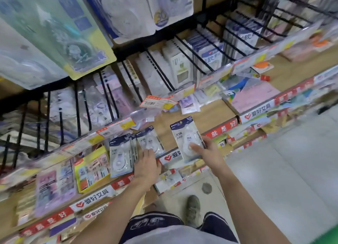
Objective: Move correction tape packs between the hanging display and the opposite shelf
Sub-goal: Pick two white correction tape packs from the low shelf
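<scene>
Navy-topped white correction tape pack (186, 139) gripped in right hand (206, 150); left hand (148, 165), fingers relaxed, touching shelf pack (151, 141).

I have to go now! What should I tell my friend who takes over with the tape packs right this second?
Right hand grips one correction tape pack above the shelf edge.
Left hand rests its fingers on a pack lying on the shelf; another pack lies just left of it.
Done: at least two packs lie on the shelf.
Left: set down the held pack, then move any others.
</scene>
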`<move>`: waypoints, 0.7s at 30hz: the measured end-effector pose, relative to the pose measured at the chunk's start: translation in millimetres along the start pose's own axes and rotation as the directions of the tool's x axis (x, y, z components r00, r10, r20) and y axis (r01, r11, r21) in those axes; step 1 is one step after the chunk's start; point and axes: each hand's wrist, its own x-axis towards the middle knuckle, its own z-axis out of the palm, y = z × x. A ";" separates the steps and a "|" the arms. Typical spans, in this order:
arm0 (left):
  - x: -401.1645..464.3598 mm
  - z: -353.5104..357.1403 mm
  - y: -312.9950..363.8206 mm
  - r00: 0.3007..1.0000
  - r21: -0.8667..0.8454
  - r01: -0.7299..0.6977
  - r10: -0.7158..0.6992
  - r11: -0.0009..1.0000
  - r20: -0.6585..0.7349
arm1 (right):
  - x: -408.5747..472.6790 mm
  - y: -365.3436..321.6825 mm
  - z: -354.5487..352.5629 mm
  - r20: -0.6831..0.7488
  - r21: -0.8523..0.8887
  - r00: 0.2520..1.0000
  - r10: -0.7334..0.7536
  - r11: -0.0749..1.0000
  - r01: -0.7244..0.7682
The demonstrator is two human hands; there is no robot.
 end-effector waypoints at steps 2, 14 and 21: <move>9.6 5.5 -0.6 0.998 -0.070 0.045 -0.048 0.997 -0.048 | -10.2 -0.5 -9.1 -0.031 -0.010 0.999 -0.026 1.000 0.026; 36.3 30.0 2.7 0.969 -0.285 0.210 -0.239 0.935 -0.069 | -47.0 -13.4 -38.5 -0.168 0.038 0.978 -0.120 0.991 0.128; 46.1 38.3 11.4 0.939 -0.405 0.303 -0.342 0.863 -0.027 | -59.5 -16.7 -48.7 -0.183 -0.017 0.974 -0.133 0.991 0.132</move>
